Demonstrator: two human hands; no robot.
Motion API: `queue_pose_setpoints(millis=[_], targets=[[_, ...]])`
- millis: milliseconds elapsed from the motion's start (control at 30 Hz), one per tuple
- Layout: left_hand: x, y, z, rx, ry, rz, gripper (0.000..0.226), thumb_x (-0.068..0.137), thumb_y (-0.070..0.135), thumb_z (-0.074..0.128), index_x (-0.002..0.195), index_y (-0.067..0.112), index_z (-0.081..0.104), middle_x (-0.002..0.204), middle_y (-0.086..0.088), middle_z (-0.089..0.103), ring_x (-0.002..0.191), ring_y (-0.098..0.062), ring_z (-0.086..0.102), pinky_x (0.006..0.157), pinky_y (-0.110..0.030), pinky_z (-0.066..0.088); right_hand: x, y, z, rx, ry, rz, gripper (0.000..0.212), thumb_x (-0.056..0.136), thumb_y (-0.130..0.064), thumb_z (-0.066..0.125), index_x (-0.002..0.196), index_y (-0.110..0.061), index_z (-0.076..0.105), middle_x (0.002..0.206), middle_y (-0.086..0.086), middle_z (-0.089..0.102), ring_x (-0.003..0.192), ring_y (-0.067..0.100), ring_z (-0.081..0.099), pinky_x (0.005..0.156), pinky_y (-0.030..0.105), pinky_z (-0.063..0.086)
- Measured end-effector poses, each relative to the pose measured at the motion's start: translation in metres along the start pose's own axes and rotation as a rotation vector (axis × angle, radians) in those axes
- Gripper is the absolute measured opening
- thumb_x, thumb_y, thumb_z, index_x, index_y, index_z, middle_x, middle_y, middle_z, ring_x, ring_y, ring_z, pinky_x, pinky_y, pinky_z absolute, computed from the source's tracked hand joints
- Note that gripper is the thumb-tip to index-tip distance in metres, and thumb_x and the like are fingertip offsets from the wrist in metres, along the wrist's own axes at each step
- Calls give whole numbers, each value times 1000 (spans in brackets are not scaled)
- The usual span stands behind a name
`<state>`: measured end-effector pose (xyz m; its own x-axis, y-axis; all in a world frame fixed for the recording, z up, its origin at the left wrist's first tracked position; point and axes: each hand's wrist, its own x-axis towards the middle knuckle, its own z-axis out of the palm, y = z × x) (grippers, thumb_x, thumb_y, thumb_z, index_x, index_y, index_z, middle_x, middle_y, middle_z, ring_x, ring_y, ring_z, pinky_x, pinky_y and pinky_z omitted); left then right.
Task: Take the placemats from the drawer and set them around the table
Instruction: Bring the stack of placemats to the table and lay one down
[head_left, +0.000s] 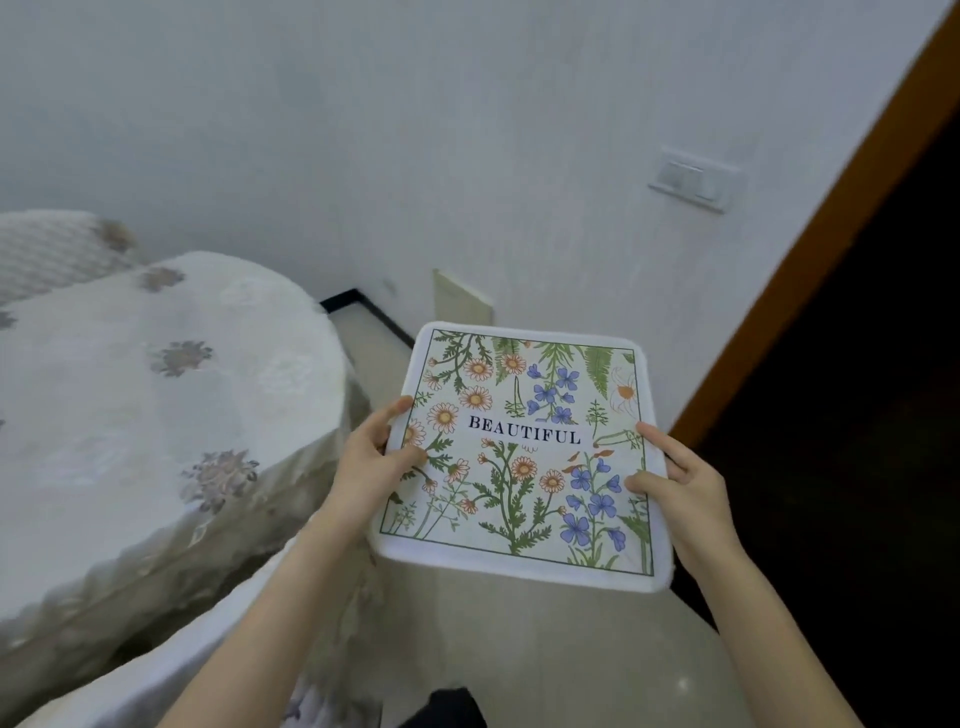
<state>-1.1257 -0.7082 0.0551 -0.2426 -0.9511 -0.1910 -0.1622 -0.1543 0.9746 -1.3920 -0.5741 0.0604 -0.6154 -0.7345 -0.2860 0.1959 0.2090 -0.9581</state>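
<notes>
A square placemat (524, 457) with a white border, printed flowers and the word BEAUTIFUL is held flat in the air in front of me, above the floor. My left hand (371, 465) pinches its left edge, thumb on top. My right hand (680, 478) grips its right edge, thumb on the print. The round table (156, 395), covered by a white cloth with grey flower motifs, lies to the left of the mat; the mat does not touch it. I cannot tell whether more mats lie under the top one.
A white wall (467, 156) with a light switch (693, 179) stands ahead. A brown door frame (810, 291) and a dark doorway are on the right. A chair back with a white cover (57, 249) shows at far left. Pale tiled floor (545, 649) lies below.
</notes>
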Motion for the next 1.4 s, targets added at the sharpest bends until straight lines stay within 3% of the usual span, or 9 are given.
queue_pose_setpoints(millis=[133,267,400,500,1000,1133,1300,1400], targets=[[56,0,-5,4,132,19,60,82,-2,64,133,27,52,111,3,68,79,-7,70,60,-19,55,82,-14,39,-32,-124,-6,64,79,18,60,128,-23,61,102,4,75,83,25,74,64,39,61],[122,2,-14,-17,260,29,59,82,1,65,131,30,54,109,3,69,86,-12,69,70,-25,56,162,-38,88,-60,-258,-26,62,80,17,60,127,-24,61,98,0,75,81,25,74,59,37,60],[189,16,-25,-56,360,33,57,83,2,63,131,32,54,104,7,69,83,-8,69,64,-18,54,243,-66,142,-138,-353,-59,64,80,14,62,130,-25,59,101,2,75,81,26,74,65,42,60],[232,29,-34,-65,430,27,57,82,2,64,131,30,55,101,6,69,81,-7,68,61,-14,52,293,-89,177,-166,-426,-58,63,80,13,62,130,-26,59,104,5,74,81,27,74,62,40,60],[427,48,-50,-145,869,-92,56,82,-2,63,127,31,56,96,1,70,81,-17,70,62,-21,56,545,-138,378,-268,-851,15,63,78,13,64,126,-28,61,94,-3,76,81,23,74,62,39,60],[464,58,-53,-191,1034,-130,56,81,-2,65,124,33,57,96,0,70,81,-18,70,60,-22,55,593,-158,443,-325,-1033,24,62,80,16,61,128,-24,60,83,-12,75,76,21,74,58,37,60],[495,60,-68,-237,1214,-166,57,80,-3,65,126,30,57,96,-2,71,78,-18,70,58,-22,55,628,-166,528,-394,-1211,51,62,80,15,61,129,-24,59,99,-6,73,80,19,74,58,33,60],[507,56,-84,-269,1314,-189,57,80,-4,65,126,30,57,99,-2,71,78,-17,71,57,-21,55,637,-161,578,-439,-1315,53,63,80,16,61,133,-19,57,87,-10,76,79,19,74,58,31,59]])
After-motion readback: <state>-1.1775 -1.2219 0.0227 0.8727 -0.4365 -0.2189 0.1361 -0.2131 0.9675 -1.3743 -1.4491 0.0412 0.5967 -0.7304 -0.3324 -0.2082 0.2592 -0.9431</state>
